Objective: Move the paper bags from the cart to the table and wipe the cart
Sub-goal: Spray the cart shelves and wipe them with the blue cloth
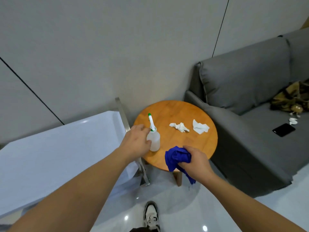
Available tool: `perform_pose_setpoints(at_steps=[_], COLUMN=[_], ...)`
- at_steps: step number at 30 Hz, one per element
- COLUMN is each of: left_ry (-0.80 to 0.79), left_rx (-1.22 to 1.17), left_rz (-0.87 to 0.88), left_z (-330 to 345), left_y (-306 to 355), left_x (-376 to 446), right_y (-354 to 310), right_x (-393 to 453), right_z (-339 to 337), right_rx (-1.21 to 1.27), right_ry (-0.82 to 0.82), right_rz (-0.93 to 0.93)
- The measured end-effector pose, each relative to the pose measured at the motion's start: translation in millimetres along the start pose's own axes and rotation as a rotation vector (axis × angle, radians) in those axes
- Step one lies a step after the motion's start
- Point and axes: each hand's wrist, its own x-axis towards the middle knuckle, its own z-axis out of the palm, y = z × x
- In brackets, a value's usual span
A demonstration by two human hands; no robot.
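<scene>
Head view:
Left hand [136, 141]: curled round the spray bottle [154, 140], standing at the round table [197, 114] near-left edge.
Right hand [196, 160]: clenches the blue cloth [175, 158], soft, bunches easily.
Bottle: light plastic, probably part-full; best held mid-body.
Cart [58, 148]: left, bare top.
Paper bags: none visible.

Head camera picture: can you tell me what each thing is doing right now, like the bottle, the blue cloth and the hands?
Spray bottle: upright on the round table, left hand gripping it.
Left hand: curled round the bottle.
Blue cloth: bunched up, held by the right hand.
Right hand: gripping the cloth.
Two white tissues: crumpled, lying on the table.
Cart: top bare where visible.
Phone: flat on the sofa, screen dark.
</scene>
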Motion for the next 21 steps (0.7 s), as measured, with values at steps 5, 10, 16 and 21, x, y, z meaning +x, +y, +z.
perform_pose_setpoints(at_steps=[5,10,16,21], left_ry=[0.006,0.015,-0.035,-0.086], left_rx=[-0.047,-0.042,-0.036,0.000], left_rz=[0.051,0.088,0.044,-0.006], left_z=[8.3,11.7,19.0,36.1], left_y=[-14.3,-25.3,-19.3,2.7], left_x=[64.6,116.0,147.4,157.9], right_y=[0.2,0.3,8.7,30.8], right_x=[56.0,110.1,158.9,180.1], right_z=[-3.1,-3.7,4.8,12.0], right_rx=[-0.081,-0.164,-0.257,-0.440], right_ry=[-0.032,-0.086,-0.102,-0.277], right_rz=[0.069,0.101,-0.001,-0.062])
